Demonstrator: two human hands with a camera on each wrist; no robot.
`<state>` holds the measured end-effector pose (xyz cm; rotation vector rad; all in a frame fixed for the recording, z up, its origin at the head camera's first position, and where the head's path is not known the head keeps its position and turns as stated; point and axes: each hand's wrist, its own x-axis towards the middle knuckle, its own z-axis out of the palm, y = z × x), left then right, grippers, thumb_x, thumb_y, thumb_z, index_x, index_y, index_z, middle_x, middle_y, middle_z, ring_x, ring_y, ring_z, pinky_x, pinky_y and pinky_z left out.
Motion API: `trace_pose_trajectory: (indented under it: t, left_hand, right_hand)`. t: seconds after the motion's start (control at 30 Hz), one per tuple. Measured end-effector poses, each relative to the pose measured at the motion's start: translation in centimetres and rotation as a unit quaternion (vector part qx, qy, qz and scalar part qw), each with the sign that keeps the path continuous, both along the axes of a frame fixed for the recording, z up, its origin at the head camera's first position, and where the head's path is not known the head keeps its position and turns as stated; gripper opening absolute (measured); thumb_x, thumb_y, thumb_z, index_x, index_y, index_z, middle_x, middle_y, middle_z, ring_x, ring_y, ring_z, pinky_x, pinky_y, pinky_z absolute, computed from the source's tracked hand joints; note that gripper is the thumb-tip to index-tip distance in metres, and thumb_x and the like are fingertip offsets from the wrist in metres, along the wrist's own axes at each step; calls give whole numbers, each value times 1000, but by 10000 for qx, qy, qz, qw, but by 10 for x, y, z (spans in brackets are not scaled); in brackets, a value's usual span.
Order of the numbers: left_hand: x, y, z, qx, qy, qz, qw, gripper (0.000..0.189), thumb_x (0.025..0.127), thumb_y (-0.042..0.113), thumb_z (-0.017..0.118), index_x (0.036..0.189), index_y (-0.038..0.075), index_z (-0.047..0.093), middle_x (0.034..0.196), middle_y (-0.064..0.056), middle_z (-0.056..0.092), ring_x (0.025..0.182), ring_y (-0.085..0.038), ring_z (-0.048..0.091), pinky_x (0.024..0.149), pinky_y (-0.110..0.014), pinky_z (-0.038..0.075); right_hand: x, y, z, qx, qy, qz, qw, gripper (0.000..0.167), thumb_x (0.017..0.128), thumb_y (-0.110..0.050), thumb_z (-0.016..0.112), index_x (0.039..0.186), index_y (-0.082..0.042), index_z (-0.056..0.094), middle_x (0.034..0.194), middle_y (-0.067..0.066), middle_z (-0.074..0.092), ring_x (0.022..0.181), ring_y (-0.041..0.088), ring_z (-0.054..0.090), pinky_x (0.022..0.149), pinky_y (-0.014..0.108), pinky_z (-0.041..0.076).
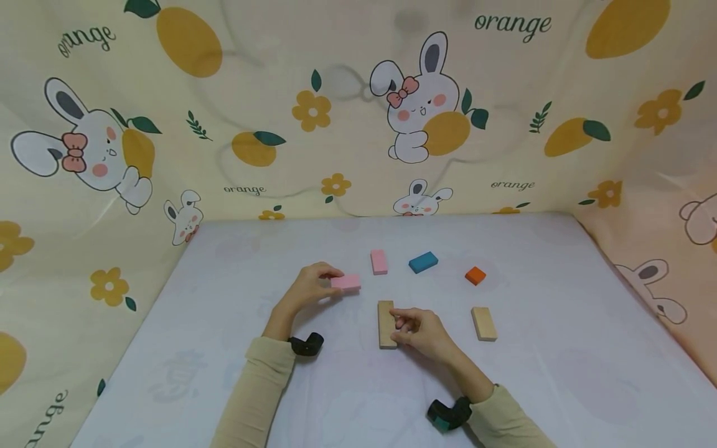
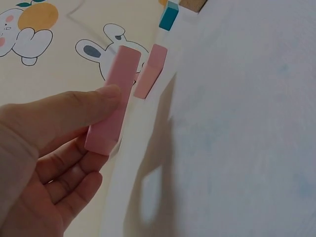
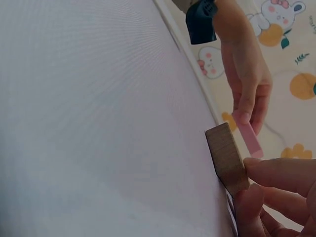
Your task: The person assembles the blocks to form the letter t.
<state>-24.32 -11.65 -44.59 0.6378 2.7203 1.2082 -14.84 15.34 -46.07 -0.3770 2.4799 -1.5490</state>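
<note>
My left hand (image 1: 310, 286) pinches a pink block (image 1: 346, 283) between thumb and fingers. In the left wrist view this pink block (image 2: 114, 103) is raised off the white tabletop, with a shadow below it. My right hand (image 1: 422, 330) has its thumb and index finger at the right side of a long plain wooden block (image 1: 385, 326), which lies lengthwise in front of me. The right wrist view shows the fingertips (image 3: 254, 165) against the end of that wooden block (image 3: 224, 153). Beyond the left hand lies a second pink block (image 1: 379, 262).
A blue block (image 1: 423, 262) and a small orange block (image 1: 475, 275) lie farther back to the right. Another wooden block (image 1: 484, 323) is right of the right hand. A printed cloth with rabbits (image 1: 426, 118) rises behind the white table (image 1: 560, 373).
</note>
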Motion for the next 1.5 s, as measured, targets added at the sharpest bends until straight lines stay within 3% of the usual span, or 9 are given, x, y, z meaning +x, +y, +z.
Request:
trace_pose_trajectory:
  t: [0.33,0.63,1.5]
  left_hand:
    - [0,7,-1,-128,8,-126,9998,34,82,14,76,112,1,69,114,-16,68,110,-30,63,101,-45,51]
    - [0,15,-1,-157,-259,-103,9995,34,81,15,77,113,4,69,115,-14,68,112,-28,62,102,-44,50]
    - [-1,32,-7,-287,-115,-341,9989,33,80,14,77,111,4,70,113,-13,69,110,-27,63,102,-42,50]
  right_hand:
    - [-2,0,-2,-63,-70,13,10000,49,81,-1,73,125,13,57,91,21,62,71,1,50,55,11,46]
    - [-2,0,-1,-52,-164,-25,9998,49,81,-1,73,126,13,56,91,20,61,71,1,50,55,12,46]
    - [-1,0,0,-127,-206,84,9997,50,83,-1,71,127,14,54,92,21,59,69,1,49,53,12,46]
